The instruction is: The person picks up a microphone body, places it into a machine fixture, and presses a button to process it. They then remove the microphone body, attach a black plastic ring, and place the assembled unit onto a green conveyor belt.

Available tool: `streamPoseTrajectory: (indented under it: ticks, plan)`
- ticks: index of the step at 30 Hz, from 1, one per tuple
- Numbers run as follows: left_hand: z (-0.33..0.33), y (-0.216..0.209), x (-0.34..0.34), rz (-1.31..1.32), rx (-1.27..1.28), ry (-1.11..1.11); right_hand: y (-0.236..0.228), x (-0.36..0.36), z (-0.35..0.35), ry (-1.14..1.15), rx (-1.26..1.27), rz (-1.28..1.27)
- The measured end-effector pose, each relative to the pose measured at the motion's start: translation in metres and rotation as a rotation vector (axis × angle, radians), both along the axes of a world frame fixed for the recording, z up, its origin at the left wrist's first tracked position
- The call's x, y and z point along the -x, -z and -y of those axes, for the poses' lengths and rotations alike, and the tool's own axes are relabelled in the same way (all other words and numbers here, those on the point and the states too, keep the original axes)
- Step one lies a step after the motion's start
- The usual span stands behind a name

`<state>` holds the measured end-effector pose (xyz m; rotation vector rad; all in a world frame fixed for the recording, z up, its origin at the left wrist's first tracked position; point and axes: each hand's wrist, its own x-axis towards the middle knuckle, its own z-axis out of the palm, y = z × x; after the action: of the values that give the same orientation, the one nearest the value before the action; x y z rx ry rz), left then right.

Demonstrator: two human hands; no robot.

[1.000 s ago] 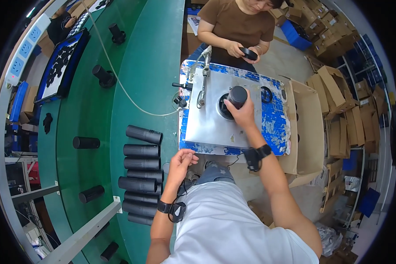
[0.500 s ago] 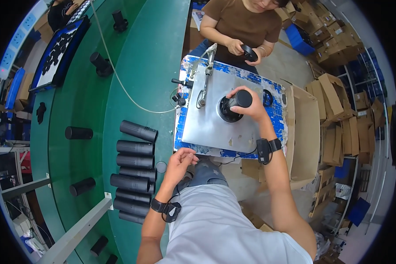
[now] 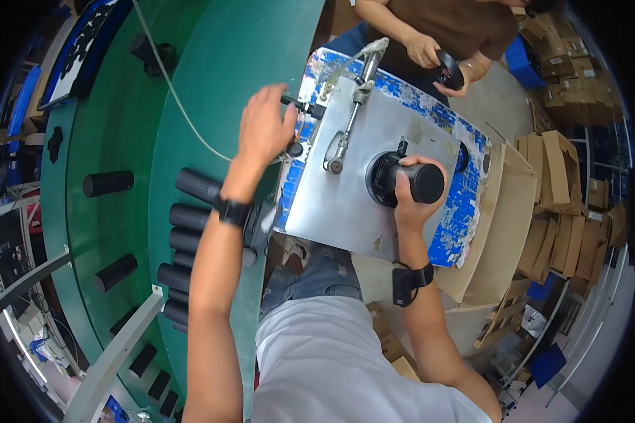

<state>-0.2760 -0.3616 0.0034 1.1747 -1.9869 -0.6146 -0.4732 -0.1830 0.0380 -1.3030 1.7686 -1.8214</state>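
A black cylindrical housing stands over a round black flanged base on the metal plate. My right hand is wrapped around the housing from its near side, the thumb along its left. Off the plate's left edge, my left hand is raised with thumb and fingers apart. Its fingertips come close to the black lever handle; whether they touch it is unclear. A slim metal cylinder with a rod is mounted on the plate between my hands.
Several black ribbed tubes lie on the green bench at left, some behind my left forearm. Across the worktable a co-worker's hands hold a black ring. An open cardboard box stands at right. A thin hose crosses the bench.
My left hand has moved forward from the table's near edge to beside the lever handle. My right hand keeps its grip on the black housing. The view has shifted.
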Motion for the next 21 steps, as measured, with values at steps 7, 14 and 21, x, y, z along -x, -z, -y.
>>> streamPoseTrajectory:
  ticks: [7, 14, 21]
  plan:
    - [0.024, 0.020, 0.016, 0.557, -0.183, 0.072, 0.007, 0.005, 0.001, 0.030, 0.043, -0.034]
    - [0.023, 0.012, 0.014, 0.539, -0.305, 0.067, 0.002, 0.003, 0.003, 0.042, 0.070, -0.025]
    - [-0.022, -0.044, -0.021, -0.174, -0.004, 0.055, -0.089, 0.018, -0.009, 0.166, 0.393, 0.105]
